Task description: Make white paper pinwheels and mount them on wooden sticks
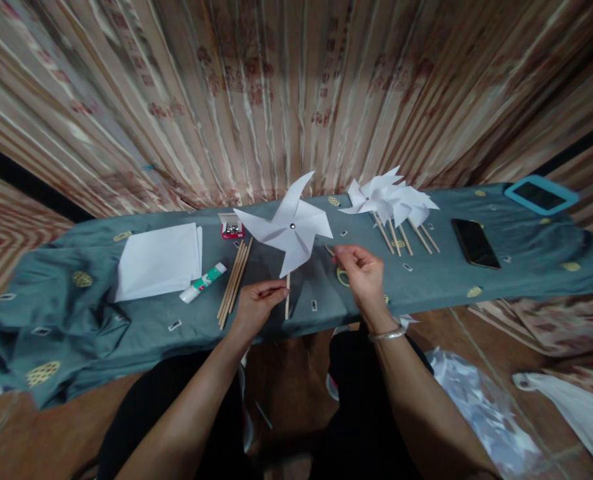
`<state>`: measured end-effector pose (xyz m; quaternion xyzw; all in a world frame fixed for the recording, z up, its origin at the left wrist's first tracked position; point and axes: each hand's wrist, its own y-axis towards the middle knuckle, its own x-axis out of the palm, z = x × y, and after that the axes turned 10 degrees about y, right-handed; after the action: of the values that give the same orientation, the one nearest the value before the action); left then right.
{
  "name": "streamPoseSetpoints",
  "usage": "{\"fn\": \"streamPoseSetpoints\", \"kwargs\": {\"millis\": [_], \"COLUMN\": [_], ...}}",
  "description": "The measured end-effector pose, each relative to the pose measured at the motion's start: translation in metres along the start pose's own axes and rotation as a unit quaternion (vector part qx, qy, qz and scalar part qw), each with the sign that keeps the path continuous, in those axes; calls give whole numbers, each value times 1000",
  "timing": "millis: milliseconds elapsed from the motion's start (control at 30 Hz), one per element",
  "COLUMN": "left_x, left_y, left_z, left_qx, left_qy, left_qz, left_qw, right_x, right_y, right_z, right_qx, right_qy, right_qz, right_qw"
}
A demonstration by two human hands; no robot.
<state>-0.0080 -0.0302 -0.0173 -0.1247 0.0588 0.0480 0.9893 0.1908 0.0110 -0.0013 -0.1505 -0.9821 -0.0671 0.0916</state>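
Note:
A white paper pinwheel [301, 230] with a shiny round pin at its centre stands tilted above the table. Its thin wooden stick [287, 303] is pinched between the thumb and fingers of my left hand [257, 303]. My right hand [360, 272] is just right of the pinwheel, fingers closed together. A small thin tip pokes out from those fingertips, too small to name. Partly hidden beside that hand, a yellow-green loop [343, 276] shows, resembling a scissors handle. Several bare wooden sticks [235, 283] lie left of the pinwheel.
Finished pinwheels [394, 200] lie overlapping at the back right. Further right are a black phone [475, 243] and a blue-framed tablet [541, 195]. On the left lie white paper sheets [156, 261], a glue stick [202, 283] and an open red box of pins [232, 228].

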Motion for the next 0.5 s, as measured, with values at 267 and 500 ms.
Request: {"fn": "streamPoseSetpoints", "kwargs": {"millis": [267,500], "left_x": [3,3], "left_y": [-5,-3], "left_z": [-4,-7], "left_qx": [-29,-25], "left_qy": [-12,-19], "left_qz": [-50,-51], "left_qw": [998,998], "right_x": [-14,-9], "right_y": [24,20], "right_z": [1,-2], "right_qx": [-76,-28], "right_qy": [40,48], "right_qz": [15,15], "right_qw": [996,998]}}
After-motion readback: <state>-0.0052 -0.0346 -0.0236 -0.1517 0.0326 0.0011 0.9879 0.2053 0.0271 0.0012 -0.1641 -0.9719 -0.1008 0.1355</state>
